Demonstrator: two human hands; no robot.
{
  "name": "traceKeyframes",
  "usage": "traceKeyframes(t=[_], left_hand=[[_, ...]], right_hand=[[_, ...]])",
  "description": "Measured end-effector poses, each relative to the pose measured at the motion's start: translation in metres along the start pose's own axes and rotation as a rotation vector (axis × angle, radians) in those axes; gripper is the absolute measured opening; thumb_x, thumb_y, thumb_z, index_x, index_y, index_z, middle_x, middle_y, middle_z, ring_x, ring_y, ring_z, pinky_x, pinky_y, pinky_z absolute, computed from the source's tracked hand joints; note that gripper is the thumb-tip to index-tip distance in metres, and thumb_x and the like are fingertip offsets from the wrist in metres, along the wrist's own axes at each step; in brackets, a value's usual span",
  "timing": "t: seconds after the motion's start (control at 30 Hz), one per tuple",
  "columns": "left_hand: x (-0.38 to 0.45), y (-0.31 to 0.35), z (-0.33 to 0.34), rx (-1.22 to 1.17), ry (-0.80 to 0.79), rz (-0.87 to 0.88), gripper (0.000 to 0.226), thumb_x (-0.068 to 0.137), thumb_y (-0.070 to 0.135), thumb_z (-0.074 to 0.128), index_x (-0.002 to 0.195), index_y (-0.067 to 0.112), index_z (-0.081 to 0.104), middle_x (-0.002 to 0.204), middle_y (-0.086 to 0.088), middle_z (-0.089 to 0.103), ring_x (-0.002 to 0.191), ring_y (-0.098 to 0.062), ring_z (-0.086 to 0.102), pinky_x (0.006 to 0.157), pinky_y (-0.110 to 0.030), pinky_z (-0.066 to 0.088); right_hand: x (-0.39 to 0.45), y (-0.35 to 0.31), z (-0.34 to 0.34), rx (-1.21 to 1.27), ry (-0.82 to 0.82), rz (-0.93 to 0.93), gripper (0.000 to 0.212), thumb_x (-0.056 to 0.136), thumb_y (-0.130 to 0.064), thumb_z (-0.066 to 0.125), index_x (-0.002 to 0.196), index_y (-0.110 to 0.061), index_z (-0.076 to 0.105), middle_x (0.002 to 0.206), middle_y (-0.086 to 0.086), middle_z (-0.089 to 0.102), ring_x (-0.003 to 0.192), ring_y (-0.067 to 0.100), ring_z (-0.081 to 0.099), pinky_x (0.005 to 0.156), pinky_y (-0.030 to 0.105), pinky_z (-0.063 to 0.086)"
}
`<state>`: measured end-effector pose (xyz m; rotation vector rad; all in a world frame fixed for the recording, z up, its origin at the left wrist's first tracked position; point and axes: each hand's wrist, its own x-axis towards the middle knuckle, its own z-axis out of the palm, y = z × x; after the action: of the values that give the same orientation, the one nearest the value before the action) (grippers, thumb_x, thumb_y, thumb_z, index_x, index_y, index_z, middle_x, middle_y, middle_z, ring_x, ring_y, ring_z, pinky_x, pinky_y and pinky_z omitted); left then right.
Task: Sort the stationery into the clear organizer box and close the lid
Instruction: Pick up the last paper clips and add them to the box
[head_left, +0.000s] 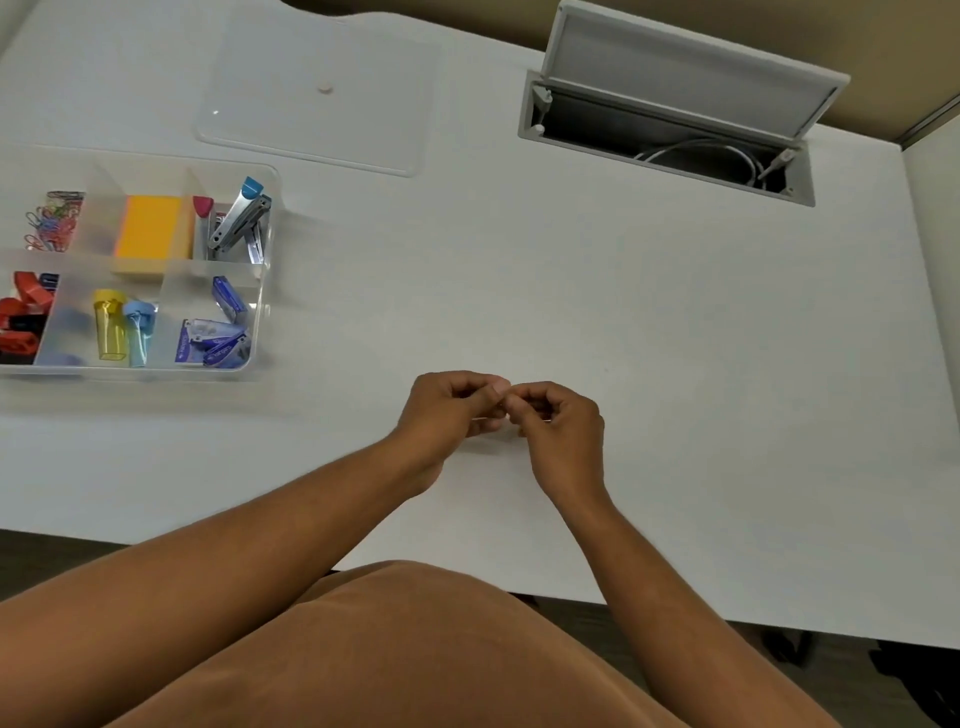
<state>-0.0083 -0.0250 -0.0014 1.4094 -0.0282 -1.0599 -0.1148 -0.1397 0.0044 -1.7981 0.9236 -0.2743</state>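
Observation:
The clear organizer box sits open at the table's left. Its compartments hold coloured paper clips, an orange sticky-note pad, a stapler, red and black binder clips, yellow and blue sharpeners and purple staple boxes. The clear lid lies flat on the table behind the box. My left hand and my right hand meet at the table's middle front. Their fingers are curled and the fingertips touch. I see nothing held in either.
An open cable hatch with a raised flap and white cables is set into the white table at the back right. The table's front edge runs just above my lap.

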Motion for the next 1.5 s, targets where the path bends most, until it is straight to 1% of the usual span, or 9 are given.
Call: traceKeyframes(t=[0.17, 0.33, 0.43, 0.67, 0.87, 1.07, 1.17, 1.37, 1.5], left_hand=[[0.002, 0.003, -0.005, -0.060, 0.044, -0.059, 0.014, 0.096, 0.015, 0.073, 0.098, 0.002, 0.076, 0.089, -0.014, 0.077, 0.082, -0.021, 0.075, 0.075, -0.029, 0.061], [0.008, 0.002, -0.009, -0.054, 0.105, -0.082, 0.012, 0.097, 0.014, 0.071, 0.096, 0.002, 0.073, 0.078, -0.006, 0.074, 0.074, -0.023, 0.076, 0.067, -0.028, 0.062], [0.008, 0.000, -0.016, -0.004, 0.096, -0.099, 0.010, 0.094, 0.011, 0.075, 0.095, 0.001, 0.074, 0.077, -0.008, 0.075, 0.074, -0.026, 0.078, 0.067, -0.027, 0.062], [0.006, -0.002, -0.024, 0.086, 0.035, -0.121, 0.015, 0.087, -0.001, 0.078, 0.101, 0.003, 0.077, 0.081, -0.013, 0.072, 0.077, -0.022, 0.077, 0.073, -0.025, 0.062], [0.000, -0.005, -0.017, 0.142, 0.028, -0.092, 0.009, 0.088, 0.004, 0.079, 0.097, 0.003, 0.079, 0.089, -0.012, 0.079, 0.084, -0.025, 0.079, 0.076, -0.027, 0.064], [-0.004, -0.013, -0.007, 0.142, 0.064, -0.034, 0.010, 0.095, 0.013, 0.074, 0.100, 0.005, 0.079, 0.093, -0.012, 0.080, 0.090, -0.025, 0.079, 0.083, -0.032, 0.063], [-0.006, -0.015, -0.005, -0.014, 0.076, -0.068, 0.014, 0.099, 0.014, 0.069, 0.102, 0.005, 0.079, 0.099, -0.011, 0.080, 0.095, -0.023, 0.078, 0.083, -0.029, 0.063], [-0.002, -0.011, -0.015, -0.220, 0.129, -0.171, 0.014, 0.092, 0.011, 0.076, 0.101, 0.000, 0.079, 0.100, -0.014, 0.079, 0.094, -0.026, 0.078, 0.084, -0.031, 0.063], [0.000, -0.008, -0.024, -0.234, 0.137, -0.208, 0.012, 0.083, 0.000, 0.081, 0.094, -0.003, 0.078, 0.093, -0.015, 0.079, 0.088, -0.028, 0.079, 0.076, -0.029, 0.064]], right_hand=[[-0.001, 0.003, -0.013, 0.076, -0.163, -0.002, 0.015, 0.088, -0.027, 0.079, 0.103, -0.031, 0.081, 0.095, -0.016, 0.079, 0.087, 0.007, 0.074, 0.080, 0.023, 0.059], [0.005, 0.025, -0.039, -0.552, -0.251, -0.302, 0.028, 0.096, -0.014, 0.068, 0.119, -0.027, 0.074, 0.113, -0.011, 0.066, 0.102, 0.009, 0.060, 0.086, 0.027, 0.050], [0.009, 0.031, -0.042, -0.712, -0.367, -0.389, 0.039, 0.098, -0.010, 0.064, 0.131, -0.032, 0.068, 0.122, -0.008, 0.055, 0.109, 0.013, 0.051, 0.085, 0.031, 0.050], [0.023, 0.032, -0.038, -0.681, -0.366, -0.456, 0.012, 0.095, -0.018, 0.072, 0.104, -0.022, 0.079, 0.099, -0.007, 0.058, 0.093, 0.017, 0.054, 0.076, 0.040, 0.050], [0.023, 0.031, -0.032, -0.791, -0.454, -0.450, 0.009, 0.102, -0.016, 0.056, 0.096, -0.019, 0.062, 0.100, -0.008, 0.052, 0.093, 0.015, 0.046, 0.073, 0.040, 0.050], [0.004, 0.019, -0.006, -0.161, -0.153, -0.026, 0.010, 0.098, -0.020, 0.064, 0.090, -0.023, 0.067, 0.087, -0.011, 0.070, 0.080, 0.006, 0.063, 0.069, 0.015, 0.047], [-0.002, 0.011, 0.011, 0.009, -0.090, 0.084, 0.008, 0.093, -0.024, 0.073, 0.086, -0.024, 0.076, 0.078, -0.010, 0.075, 0.069, 0.008, 0.070, 0.062, 0.017, 0.052], [-0.002, 0.001, 0.023, 0.064, -0.085, 0.115, 0.005, 0.084, -0.018, 0.082, 0.083, -0.022, 0.078, 0.075, -0.005, 0.077, 0.067, 0.016, 0.074, 0.070, 0.034, 0.062], [0.003, -0.004, 0.020, -0.038, -0.113, 0.054, 0.016, 0.077, -0.017, 0.086, 0.082, -0.026, 0.073, 0.077, -0.011, 0.074, 0.073, 0.009, 0.073, 0.070, 0.026, 0.059]])
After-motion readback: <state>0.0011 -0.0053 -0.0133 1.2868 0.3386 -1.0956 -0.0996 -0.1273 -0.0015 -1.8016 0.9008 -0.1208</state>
